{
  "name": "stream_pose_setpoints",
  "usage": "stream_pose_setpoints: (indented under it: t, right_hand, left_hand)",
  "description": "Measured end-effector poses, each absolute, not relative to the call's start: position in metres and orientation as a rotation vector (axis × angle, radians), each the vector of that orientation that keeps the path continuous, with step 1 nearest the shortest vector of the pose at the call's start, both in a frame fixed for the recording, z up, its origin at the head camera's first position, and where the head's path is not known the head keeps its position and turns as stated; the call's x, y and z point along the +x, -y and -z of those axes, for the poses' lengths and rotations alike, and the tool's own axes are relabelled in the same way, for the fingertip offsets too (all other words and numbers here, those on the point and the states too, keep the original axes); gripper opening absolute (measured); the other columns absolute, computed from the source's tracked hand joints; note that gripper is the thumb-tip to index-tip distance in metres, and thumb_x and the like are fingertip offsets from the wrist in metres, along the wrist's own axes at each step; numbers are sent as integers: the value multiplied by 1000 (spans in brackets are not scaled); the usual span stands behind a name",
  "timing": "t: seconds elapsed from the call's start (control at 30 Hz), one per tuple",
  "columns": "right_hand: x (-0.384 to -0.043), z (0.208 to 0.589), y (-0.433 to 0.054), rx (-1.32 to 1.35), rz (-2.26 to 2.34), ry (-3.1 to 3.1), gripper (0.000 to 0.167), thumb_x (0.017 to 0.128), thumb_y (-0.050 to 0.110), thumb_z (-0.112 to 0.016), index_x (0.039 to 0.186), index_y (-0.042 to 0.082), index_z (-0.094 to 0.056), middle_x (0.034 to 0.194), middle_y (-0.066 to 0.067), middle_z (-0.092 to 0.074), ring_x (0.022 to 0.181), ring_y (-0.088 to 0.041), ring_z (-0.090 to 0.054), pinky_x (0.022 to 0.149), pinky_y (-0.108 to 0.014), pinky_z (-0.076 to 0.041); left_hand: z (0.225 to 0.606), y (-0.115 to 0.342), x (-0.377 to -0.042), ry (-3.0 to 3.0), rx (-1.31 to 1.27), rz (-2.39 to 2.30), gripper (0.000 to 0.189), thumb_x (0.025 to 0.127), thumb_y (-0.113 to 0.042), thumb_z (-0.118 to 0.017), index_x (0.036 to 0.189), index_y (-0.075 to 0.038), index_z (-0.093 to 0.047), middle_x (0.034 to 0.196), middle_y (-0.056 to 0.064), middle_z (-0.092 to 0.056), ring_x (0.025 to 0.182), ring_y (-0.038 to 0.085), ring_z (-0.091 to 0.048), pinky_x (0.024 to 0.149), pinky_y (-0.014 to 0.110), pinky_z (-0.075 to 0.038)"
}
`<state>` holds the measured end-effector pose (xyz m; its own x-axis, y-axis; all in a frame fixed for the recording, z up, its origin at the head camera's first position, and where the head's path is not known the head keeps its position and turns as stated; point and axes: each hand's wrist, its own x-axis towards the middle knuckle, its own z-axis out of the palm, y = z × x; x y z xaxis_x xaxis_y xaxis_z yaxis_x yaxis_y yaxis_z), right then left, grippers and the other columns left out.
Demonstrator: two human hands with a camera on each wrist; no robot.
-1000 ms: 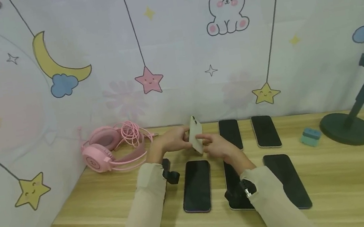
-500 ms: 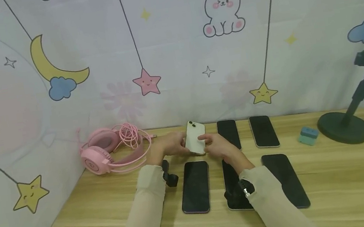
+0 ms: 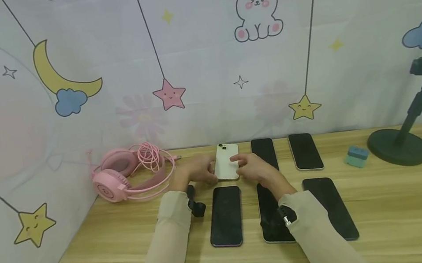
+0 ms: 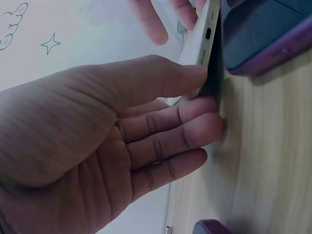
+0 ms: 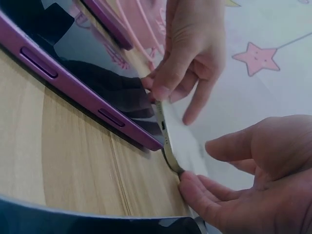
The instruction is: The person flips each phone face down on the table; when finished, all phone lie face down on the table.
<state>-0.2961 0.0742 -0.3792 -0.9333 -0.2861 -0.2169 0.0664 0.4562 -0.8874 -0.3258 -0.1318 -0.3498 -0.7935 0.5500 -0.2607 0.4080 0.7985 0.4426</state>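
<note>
A white smartphone [image 3: 227,163] lies back up near the table's far edge, its two-lens camera at the far left corner. My left hand [image 3: 201,169] is at its left side; in the left wrist view the thumb is on the phone's edge and the fingers are low beside it, near the tabletop. My right hand [image 3: 257,170] is at the opposite side, fingertips at the right edge and one digit reaching over the back. The right wrist view shows those right fingers [image 5: 200,192] only lightly bent. A dark-screened phone with a purple frame [image 3: 225,216] lies just in front.
Other dark-screened phones lie to the right, including one at the back [image 3: 305,151] and one near the right sleeve [image 3: 330,204]. A pink headset [image 3: 120,174] sits at left. A small blue-green block [image 3: 356,156] and a black stand [image 3: 399,146] are at right.
The white smartphone has gone from standing steeply on edge to lying back up, almost flat. Both hands have come down slightly with it, staying at its two sides.
</note>
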Motion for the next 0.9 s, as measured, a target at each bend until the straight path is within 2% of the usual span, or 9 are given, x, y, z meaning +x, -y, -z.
stream_pose_setpoints:
  t: [0.1,0.2,0.33,0.53,0.67,0.77,0.9]
  right_hand:
    - [-296,379,-76,-166,1490,-2351,49,98,1,-53,146,8,-50,149,-24,-43,90,-22,-49,77,-34,-40]
    - [-295,379,-77,-165,1496,-2339,49,98,1,-53,147,8,-50,149,-24,-43,111,-27,-49,86,-38,-40]
    - [-295,380,-76,-175,1497,-2343,49,98,1,-54,146,7,-50,148,-24,-44,120,-31,-47,90,-40,-40]
    - [-295,379,-75,-167,1513,-2354,49,97,1,-55,145,7,-52,144,-23,-49,126,-33,-48,98,-44,-41]
    - [-292,380,-81,-167,1512,-2344,50,94,-1,-54,144,6,-52,141,-22,-52,125,-33,-49,96,-43,-42]
    - [-292,379,-90,-183,1523,-2331,52,93,-1,-53,145,6,-51,141,-24,-52,120,-32,-52,90,-40,-43]
    - [-295,378,-102,-196,1603,-2284,49,98,2,-51,147,2,-46,139,-27,-51,108,-31,-58,86,-40,-47]
  left_hand:
    - [351,131,-326,-2598,692,-521,63,83,-4,-70,141,5,-47,69,-2,-59,57,9,-48,56,23,-38]
    - [354,130,-327,-2587,659,-513,72,84,-4,-70,148,8,-38,70,-1,-60,58,8,-50,57,22,-39]
    - [355,128,-327,-2580,627,-509,74,86,-5,-71,149,8,-36,74,1,-62,61,9,-52,59,22,-40]
    - [353,129,-324,-2618,599,-464,71,87,-9,-74,148,5,-40,83,3,-63,70,12,-56,64,24,-43]
    - [354,128,-321,-2621,607,-418,70,86,-11,-76,147,1,-45,84,3,-63,73,13,-57,67,26,-44]
    - [353,122,-321,-2650,614,-364,68,85,-15,-76,146,-4,-48,87,3,-62,82,15,-57,79,31,-48]
    - [350,113,-324,-2698,583,-294,63,87,-20,-76,144,-9,-51,95,4,-64,93,19,-57,95,38,-46]
